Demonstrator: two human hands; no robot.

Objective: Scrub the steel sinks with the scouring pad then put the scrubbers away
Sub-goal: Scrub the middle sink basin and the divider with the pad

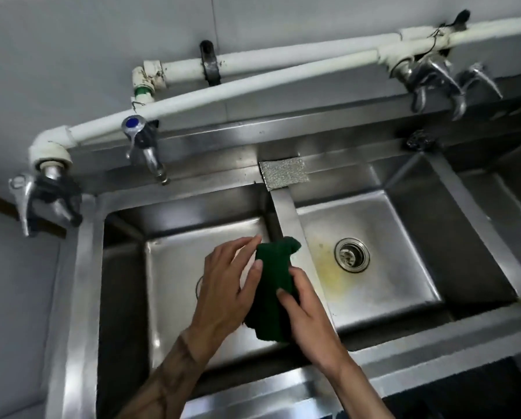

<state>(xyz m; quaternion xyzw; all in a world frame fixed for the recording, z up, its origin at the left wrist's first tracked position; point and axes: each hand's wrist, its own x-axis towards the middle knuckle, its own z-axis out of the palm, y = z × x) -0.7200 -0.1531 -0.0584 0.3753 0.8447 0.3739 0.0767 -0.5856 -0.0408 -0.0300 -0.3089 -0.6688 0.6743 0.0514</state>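
A dark green scouring pad (272, 285) is held upright above the divider between two steel sinks. My right hand (304, 313) grips its lower right side, thumb pressed on the front. My left hand (226, 285) touches the pad's left edge with thumb and fingertips, the other fingers spread. The left sink (174, 267) lies under my left hand. The middle sink (383, 237) has a round drain (352, 254) and a yellowish stain beside it. A silver mesh scrubber (283, 174) lies flat on the back ledge above the divider.
White pipes (253, 83) run along the wall above the sinks. A blue-capped tap (141, 143) hangs over the left sink, another tap (41, 198) at far left, and two lever taps (434, 83) at upper right. A third basin (495, 182) starts at the right.
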